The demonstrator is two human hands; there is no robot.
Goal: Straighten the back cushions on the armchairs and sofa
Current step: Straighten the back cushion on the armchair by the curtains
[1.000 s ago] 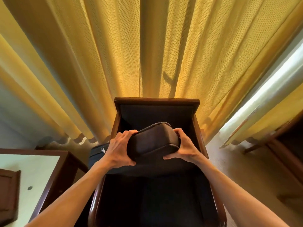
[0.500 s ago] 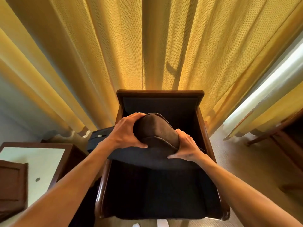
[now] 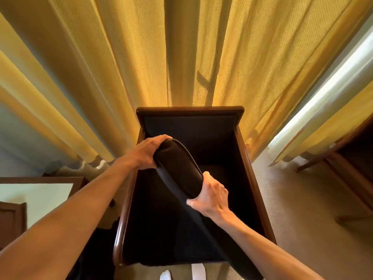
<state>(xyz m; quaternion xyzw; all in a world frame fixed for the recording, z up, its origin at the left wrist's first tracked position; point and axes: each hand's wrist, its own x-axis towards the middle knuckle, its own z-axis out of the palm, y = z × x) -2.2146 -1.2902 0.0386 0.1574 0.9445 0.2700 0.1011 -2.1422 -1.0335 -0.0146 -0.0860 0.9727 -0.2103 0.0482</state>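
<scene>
Since the earlier frame, cushion (image 3: pixel 178 168) has rotated from roughly level to a steep diagonal, left end up, right end down. It is held above the seat of the armchair (image 3: pixel 241 138), not touching the backrest. Left hand (image 3: pixel 145 151) grasps the upper end, fingers curled over the top edge; right hand (image 3: pixel 212 196) grasps the lower end, thumb underneath (both grips clenched on fabric). Dark fabric hangs from the cushion toward the seat front. Yellow curtain (image 3: pixel 141 57) hangs behind the chair. Worktop (image 3: pixel 40 196) with wooden frame sits left. Carpet (image 3: pixel 292 199) lies right.
</scene>
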